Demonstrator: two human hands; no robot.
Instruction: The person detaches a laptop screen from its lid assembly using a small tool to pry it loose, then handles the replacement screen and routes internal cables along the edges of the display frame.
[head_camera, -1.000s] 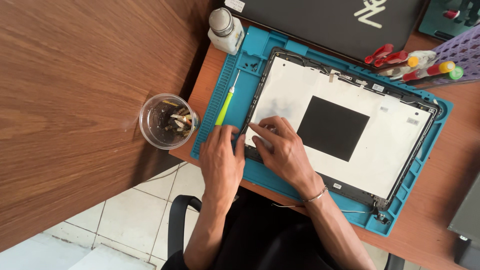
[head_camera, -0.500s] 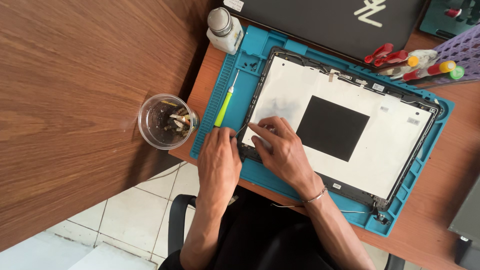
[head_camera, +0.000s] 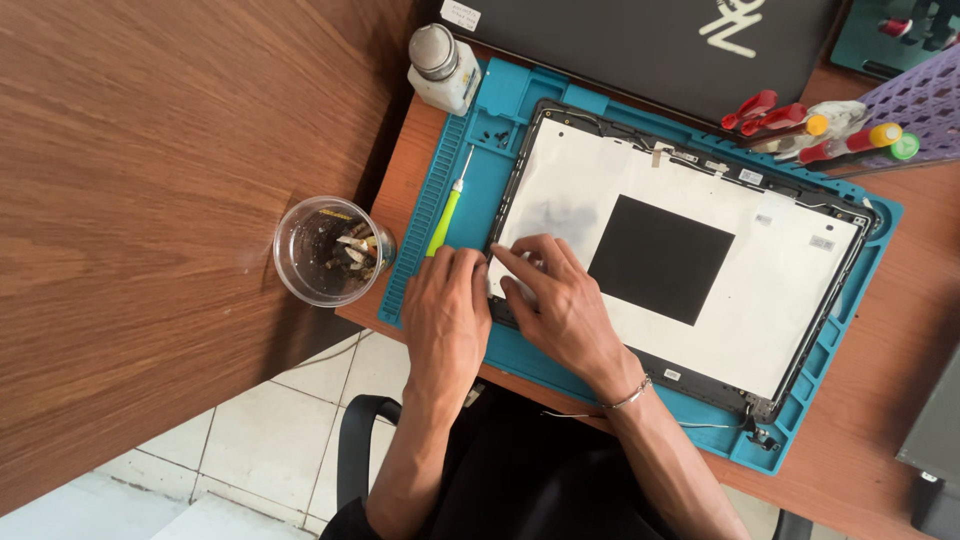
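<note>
A brown wooden desk (head_camera: 900, 330) carries a blue work mat (head_camera: 520, 95), with white floor tiles (head_camera: 250, 440) showing below its near edge. On the mat lies a laptop screen panel (head_camera: 760, 270), white back up. Both hands press its near left corner: the left hand (head_camera: 445, 315) flat with fingers together, the right hand (head_camera: 555, 300) with fingers spread, gripping nothing. A green screwdriver (head_camera: 445, 215) lies just left.
</note>
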